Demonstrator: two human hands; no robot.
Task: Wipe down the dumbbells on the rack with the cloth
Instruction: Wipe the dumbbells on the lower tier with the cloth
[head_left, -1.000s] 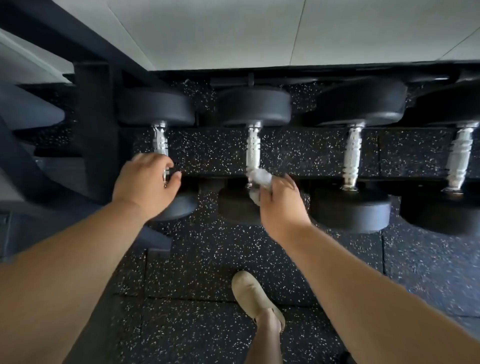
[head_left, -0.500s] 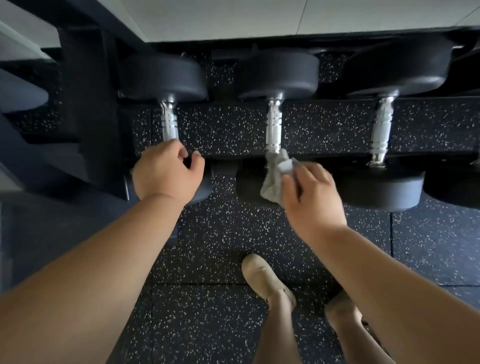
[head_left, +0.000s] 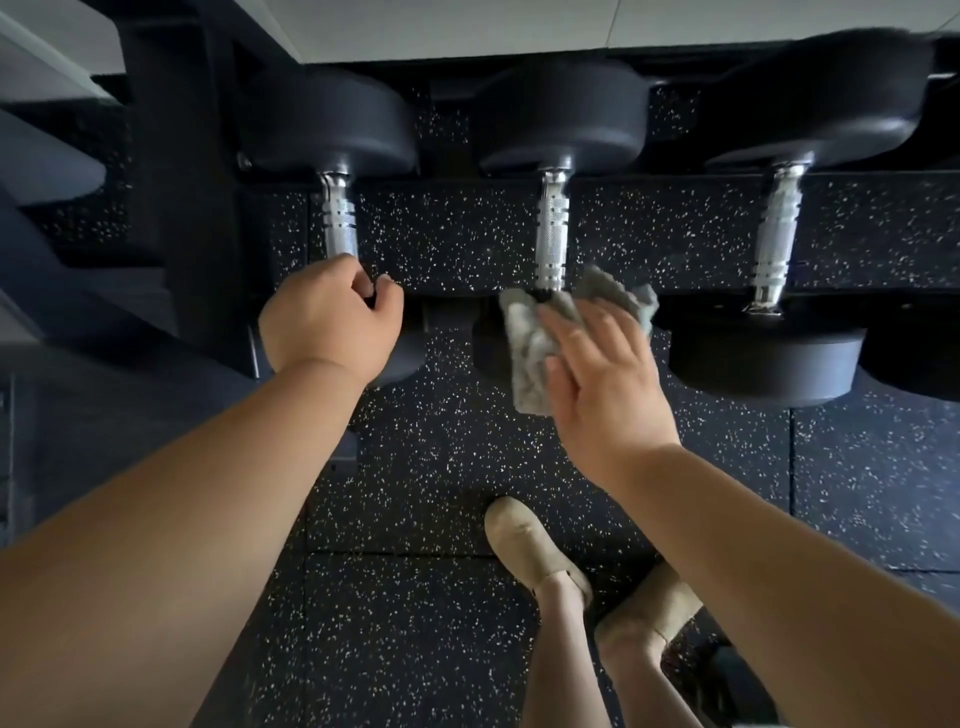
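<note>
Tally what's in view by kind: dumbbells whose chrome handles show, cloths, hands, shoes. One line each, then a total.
Dumbbells with a chrome handle showing: 3 (left dumbbell, middle dumbbell, right dumbbell)
Grey cloth: 1
Hands: 2 (left hand, right hand)
Beige shoes: 2
Total: 8

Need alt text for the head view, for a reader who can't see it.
The right hand presses a grey cloth against the near end of the middle dumbbell on a dark rack, while the left hand grips the left dumbbell by its handle. Beige shoes stand on speckled floor below.
</note>
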